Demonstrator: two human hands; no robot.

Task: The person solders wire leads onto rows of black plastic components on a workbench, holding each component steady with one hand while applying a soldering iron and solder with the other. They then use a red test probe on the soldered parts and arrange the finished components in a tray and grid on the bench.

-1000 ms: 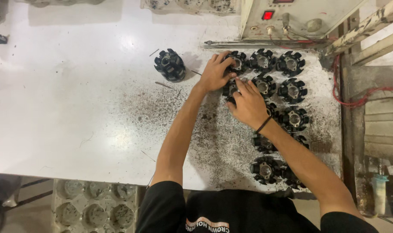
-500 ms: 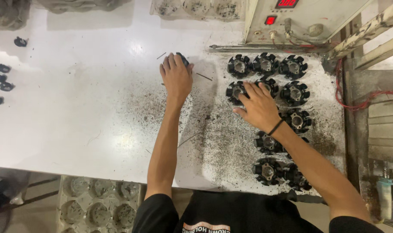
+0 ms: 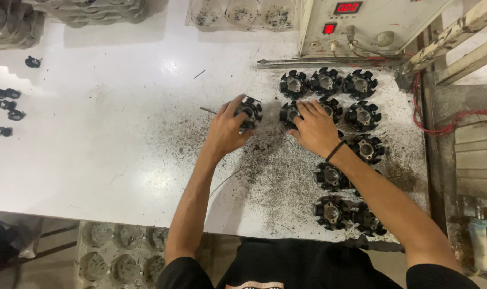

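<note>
My left hand grips a black round slotted metal part and holds it on the white table, just left of a group of like parts. My right hand rests flat on the group, its fingers over one part in the second row. Three parts form the back row, with others beside and below my right wrist. Two more pairs lie near the front edge. A dark band circles my right wrist.
Black grit covers the table around the parts. A grey control box with red displays stands at the back right, a metal rod before it. Small black pieces lie far left. Clear moulded trays sit at the back and below the front edge.
My left hand reached left to the lone part, closed on it, and brought it right toward the group. My right hand stayed on the grouped parts.
</note>
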